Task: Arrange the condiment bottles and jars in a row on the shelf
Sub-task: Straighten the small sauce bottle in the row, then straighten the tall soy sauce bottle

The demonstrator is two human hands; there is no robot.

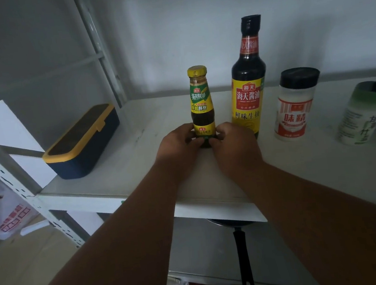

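A small dark sauce bottle (pixel 200 99) with a yellow cap and a green-yellow label stands upright on the white shelf (pixel 149 132). My left hand (pixel 179 144) and my right hand (pixel 231 143) both grip its base, one on each side. Just to its right stands a tall soy sauce bottle (pixel 248 82) with a yellow label. Further right are a white seasoning jar (pixel 294 105) with a black lid and a pale green-labelled bottle (pixel 362 114), all in a line along the shelf.
A navy box with a yellow-rimmed lid (pixel 82 141) sits at the shelf's left end beside the white rack upright (pixel 100 47). A black frying pan (pixel 242 252) lies on the lower shelf, handle toward me. A plastic bag (pixel 9 219) lies at lower left.
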